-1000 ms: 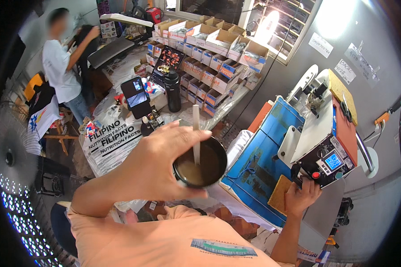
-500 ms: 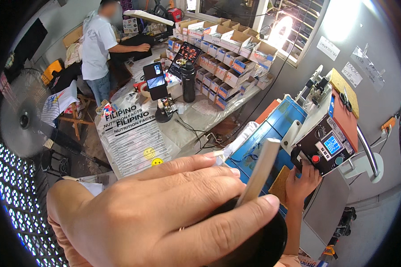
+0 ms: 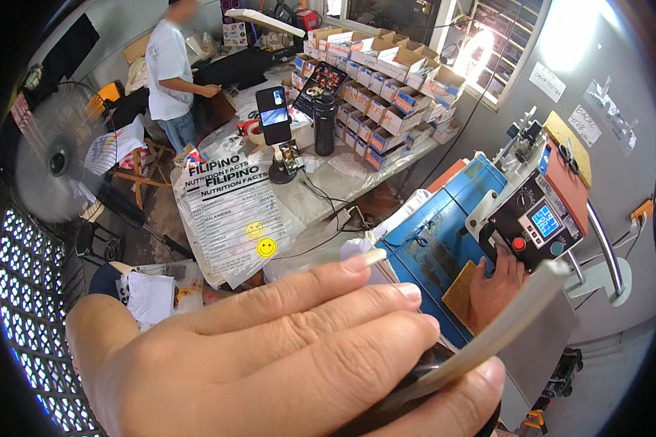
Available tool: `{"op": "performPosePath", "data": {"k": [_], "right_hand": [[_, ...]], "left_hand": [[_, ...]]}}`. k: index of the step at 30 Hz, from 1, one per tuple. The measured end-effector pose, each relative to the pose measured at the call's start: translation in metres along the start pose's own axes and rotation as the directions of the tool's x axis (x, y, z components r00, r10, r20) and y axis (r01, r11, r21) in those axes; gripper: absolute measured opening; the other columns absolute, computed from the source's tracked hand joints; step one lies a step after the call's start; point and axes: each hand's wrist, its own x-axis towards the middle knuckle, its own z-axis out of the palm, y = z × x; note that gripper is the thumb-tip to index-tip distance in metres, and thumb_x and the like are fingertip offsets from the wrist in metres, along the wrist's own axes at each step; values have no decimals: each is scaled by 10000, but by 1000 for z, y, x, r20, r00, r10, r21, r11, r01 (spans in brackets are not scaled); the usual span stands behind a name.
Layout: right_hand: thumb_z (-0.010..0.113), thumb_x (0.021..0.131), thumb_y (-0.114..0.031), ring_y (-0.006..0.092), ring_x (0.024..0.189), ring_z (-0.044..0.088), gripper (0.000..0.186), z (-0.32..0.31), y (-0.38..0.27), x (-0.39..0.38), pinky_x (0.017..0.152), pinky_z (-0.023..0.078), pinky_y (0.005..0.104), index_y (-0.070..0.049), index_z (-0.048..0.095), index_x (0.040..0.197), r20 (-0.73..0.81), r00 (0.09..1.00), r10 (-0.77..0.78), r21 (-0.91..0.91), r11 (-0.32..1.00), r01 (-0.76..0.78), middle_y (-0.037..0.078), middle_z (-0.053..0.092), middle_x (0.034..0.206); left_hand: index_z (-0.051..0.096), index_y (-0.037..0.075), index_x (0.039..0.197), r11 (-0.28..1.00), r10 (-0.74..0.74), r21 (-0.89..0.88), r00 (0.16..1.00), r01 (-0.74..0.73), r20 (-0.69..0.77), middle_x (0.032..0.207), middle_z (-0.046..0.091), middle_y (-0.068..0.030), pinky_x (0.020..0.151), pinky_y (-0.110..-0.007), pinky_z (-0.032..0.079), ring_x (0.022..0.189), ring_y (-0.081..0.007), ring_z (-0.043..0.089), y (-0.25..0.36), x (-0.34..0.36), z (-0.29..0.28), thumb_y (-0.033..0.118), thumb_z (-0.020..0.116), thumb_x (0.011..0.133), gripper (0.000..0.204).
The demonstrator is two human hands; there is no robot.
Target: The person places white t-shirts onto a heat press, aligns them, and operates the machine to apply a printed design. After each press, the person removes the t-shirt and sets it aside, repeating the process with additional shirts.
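Observation:
My left hand [image 3: 291, 357] is large and close in the lower middle, wrapped over a dark cup whose body it mostly hides. A thick, translucent straw [image 3: 488, 331] slants up to the right between its fingers and thumb. Over on the right, my right hand [image 3: 494, 288] is closed at the black handle under the front panel of a heat press [image 3: 539, 226]. That panel carries a lit display, a red button and a green one. Beside this hand, a brown pad [image 3: 459, 295] lies on the press's blue lower bed [image 3: 444, 247].
Printed transfer sheets [image 3: 229, 218] hang over the near table end. Behind them are a phone on a stand [image 3: 273, 120], a black bottle [image 3: 325, 125] and stacked cardboard bins [image 3: 386, 87]. A fan [image 3: 58, 160] stands left. A person in a white shirt [image 3: 169, 69] works at the back.
The straw leans further right and closer, and my left hand has shifted slightly right and down. My right hand stays at the press handle. The person behind has drawn their arm back.

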Motion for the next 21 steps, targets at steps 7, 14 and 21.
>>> {"op": "performPosePath", "data": {"k": [7,14,21], "right_hand": [[706,749,-144,318,920,558,413,2,3,-3,830,399,450,-46,611,1139,35,999,-3,30,1000,2,118,613,981],[706,749,-131,323,935,556,426,-4,5,-2,841,400,456,-42,604,1153,14,1000,-14,47,999,13,123,610,984],[698,764,-145,316,946,551,414,-2,4,-4,862,393,458,-39,605,1153,57,998,8,47,999,-11,129,609,991]], "left_hand": [[603,-61,1200,1000,-14,2,1000,14,-4,1012,675,-203,800,-335,552,910,-282,685,11,-3,-4,215,892,636,691],[598,-56,1210,999,-32,-16,999,32,19,1020,676,-199,807,-333,549,913,-276,686,19,-1,0,221,902,620,719],[593,-51,1219,996,-80,-23,995,81,55,1027,676,-196,814,-330,545,916,-270,687,26,5,0,227,911,603,747]]}}
